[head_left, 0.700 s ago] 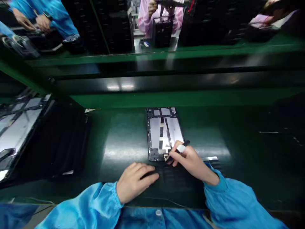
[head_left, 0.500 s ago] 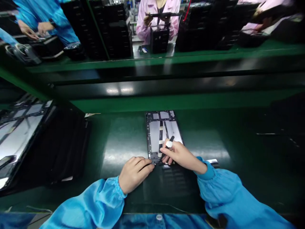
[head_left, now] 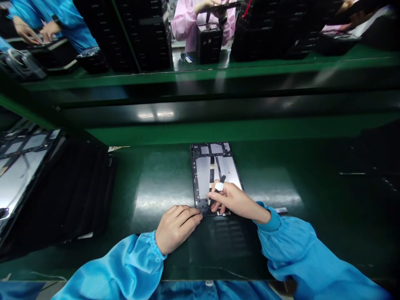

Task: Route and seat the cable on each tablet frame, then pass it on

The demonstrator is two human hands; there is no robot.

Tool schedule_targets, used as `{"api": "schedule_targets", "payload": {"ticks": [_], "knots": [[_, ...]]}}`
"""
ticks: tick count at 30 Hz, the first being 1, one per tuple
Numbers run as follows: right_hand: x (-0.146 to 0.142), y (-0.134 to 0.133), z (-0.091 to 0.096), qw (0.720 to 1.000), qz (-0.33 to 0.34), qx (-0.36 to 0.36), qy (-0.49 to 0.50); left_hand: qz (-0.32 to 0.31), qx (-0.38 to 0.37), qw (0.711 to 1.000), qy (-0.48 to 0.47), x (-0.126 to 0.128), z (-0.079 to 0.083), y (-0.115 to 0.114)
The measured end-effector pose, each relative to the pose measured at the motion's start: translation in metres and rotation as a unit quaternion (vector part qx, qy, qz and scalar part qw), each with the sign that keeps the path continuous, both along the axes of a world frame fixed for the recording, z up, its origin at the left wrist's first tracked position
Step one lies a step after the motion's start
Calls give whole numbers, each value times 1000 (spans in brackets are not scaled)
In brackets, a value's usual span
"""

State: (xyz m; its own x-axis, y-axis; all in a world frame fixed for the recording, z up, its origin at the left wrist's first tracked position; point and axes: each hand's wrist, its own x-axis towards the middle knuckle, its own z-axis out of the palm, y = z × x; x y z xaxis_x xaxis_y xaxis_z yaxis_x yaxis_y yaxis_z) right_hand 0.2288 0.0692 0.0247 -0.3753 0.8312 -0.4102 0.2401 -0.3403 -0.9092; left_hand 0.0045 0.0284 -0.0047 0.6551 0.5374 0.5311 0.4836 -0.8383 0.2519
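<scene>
Because the right hand (head_left: 233, 198) pinches a slim dark tool (head_left: 222, 179) with a white band and points it down at the near end of the opened tablet-like device (head_left: 202, 177), the likeliest trouble is a slip of the tip. That device lies flat on the worktop (head_left: 165, 171), near the middle of the scene, its inner side facing up. Should the point skid, it could scratch a metal plate or catch a small part along the near edge (the fingers hide just what the tip meets).

Fingers loosely extended, the left hand (head_left: 176, 227) rests on the worktop with its tips at the device's near left corner; it wraps round nothing, and I cannot tell whether it touches or presses. If that hold is as light as it looks, a sideways push from the tool could turn the device on the glossy surface. Since those fingertips lie close to the tool's end, a leftward slip might also jab them.

Another risk is the right wrist: it passes over the device's near right corner, so a low forearm could nudge the frame, or the blue sleeve (head_left: 300, 241) brush the small silvery piece (head_left: 281, 211) beside it.
</scene>
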Motion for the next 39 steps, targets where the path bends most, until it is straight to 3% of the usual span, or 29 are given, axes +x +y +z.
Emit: {"api": "schedule_targets", "payload": {"ticks": [15,23,29,33,39], "knots": [[2,-2,-2,1000,3,7,-14,-1,1,1000,17,-2,-3,-1],[2,-2,-2,1000,0,16,-10,-8,76,990,117,-5,4,-3],[26,-21,-2,992,-65,103,-45,-27,50,992,116,-7,1,4],[33,-33,-5,982,-61,162,-73,-27,30,995,93,-6,0,6],[29,-32,-6,981,-56,173,-68,-24,24,997,75,-6,-2,5]]}}
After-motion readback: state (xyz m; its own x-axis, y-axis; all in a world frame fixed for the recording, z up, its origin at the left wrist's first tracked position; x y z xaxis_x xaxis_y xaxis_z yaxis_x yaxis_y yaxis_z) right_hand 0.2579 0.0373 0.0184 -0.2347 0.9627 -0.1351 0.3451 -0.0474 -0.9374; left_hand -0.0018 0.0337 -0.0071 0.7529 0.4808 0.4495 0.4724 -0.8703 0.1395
